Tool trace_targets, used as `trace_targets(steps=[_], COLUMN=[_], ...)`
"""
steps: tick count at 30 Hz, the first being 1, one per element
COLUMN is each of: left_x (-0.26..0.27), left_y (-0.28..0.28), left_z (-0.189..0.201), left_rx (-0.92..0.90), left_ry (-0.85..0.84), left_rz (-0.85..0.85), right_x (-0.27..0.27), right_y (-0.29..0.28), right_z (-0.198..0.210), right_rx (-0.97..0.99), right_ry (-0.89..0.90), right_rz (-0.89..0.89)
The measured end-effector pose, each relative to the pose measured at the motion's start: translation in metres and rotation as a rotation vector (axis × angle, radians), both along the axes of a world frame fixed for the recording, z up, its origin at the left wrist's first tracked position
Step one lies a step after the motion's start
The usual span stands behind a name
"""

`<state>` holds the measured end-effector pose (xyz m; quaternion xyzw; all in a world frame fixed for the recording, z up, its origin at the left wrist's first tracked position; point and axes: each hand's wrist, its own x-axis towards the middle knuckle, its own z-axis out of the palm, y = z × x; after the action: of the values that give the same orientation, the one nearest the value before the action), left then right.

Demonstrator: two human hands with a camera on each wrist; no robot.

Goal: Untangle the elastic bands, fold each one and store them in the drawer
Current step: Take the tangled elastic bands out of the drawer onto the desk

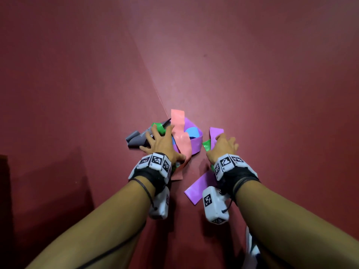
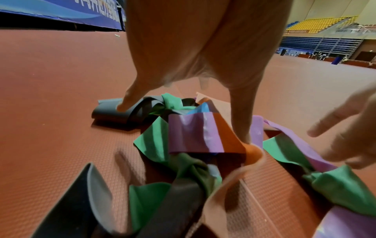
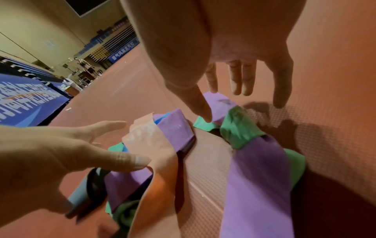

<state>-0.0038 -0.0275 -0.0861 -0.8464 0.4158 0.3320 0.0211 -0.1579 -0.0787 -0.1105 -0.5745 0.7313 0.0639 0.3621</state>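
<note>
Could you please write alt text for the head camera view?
Two bare hands, left hand and right hand, reach with spread fingers onto a tangled heap of flat stretchy elastic bands in pink, purple, green, blue and grey, lying on a dark red textured floor.

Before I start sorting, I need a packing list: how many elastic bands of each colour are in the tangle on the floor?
Grey band: 1
Green band: 1
Pink band: 1
Purple band: 1
Blue band: 1
Total: 5 colours showing; since they overlap, I cannot tell whether any colour is more than one band.
</note>
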Motion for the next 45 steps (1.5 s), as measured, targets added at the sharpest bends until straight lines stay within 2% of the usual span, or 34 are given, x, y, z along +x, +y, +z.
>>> trace_targets(steps=[7, 9, 14, 17, 20, 25, 28, 34, 37, 40, 45], left_x=[0.005, 0.005, 0.001, 0.006, 0.006, 0.003, 0.003, -0.001, -0.002, -0.003, -0.008], left_y=[-0.005, -0.004, 0.003, 0.005, 0.001, -0.009, -0.011, -0.008, -0.006, -0.006, -0.005], left_z=[-0.028, -0.034, -0.039, -0.038, -0.033, -0.024, -0.022, -0.014, -0.007, 0.006, 0.046], left_rx=[0.060, 0.052, -0.078, -0.092, -0.064, -0.104, -0.177, -0.233, -0.264, -0.314, -0.298], left_ry=[0.094, 0.070, -0.117, -0.118, -0.119, -0.007, 0.023, 0.063, 0.124, 0.186, 0.272], left_rz=[0.045, 0.044, -0.013, 0.001, -0.014, -0.018, 0.021, 0.194, 0.224, 0.261, 0.313], right_x=[-0.012, -0.011, -0.010, -0.011, 0.000, 0.036, 0.045, 0.041, 0.042, 0.045, 0.042], right_y=[0.004, 0.006, 0.007, 0.006, 0.006, 0.007, 0.006, 0.004, 0.006, 0.012, 0.016], right_z=[-0.024, -0.030, -0.039, -0.039, -0.033, -0.021, -0.014, 0.009, 0.017, 0.026, 0.051], right_rx=[0.120, 0.133, 0.124, 0.063, 0.049, 0.025, 0.103, 0.279, 0.329, 0.375, 0.378], right_ry=[0.037, 0.018, -0.037, -0.106, -0.167, -0.397, -0.504, -0.642, -0.683, -0.743, -0.799], right_rz=[-0.107, -0.120, -0.103, -0.067, 0.004, -0.069, -0.100, -0.180, -0.225, -0.297, -0.396])
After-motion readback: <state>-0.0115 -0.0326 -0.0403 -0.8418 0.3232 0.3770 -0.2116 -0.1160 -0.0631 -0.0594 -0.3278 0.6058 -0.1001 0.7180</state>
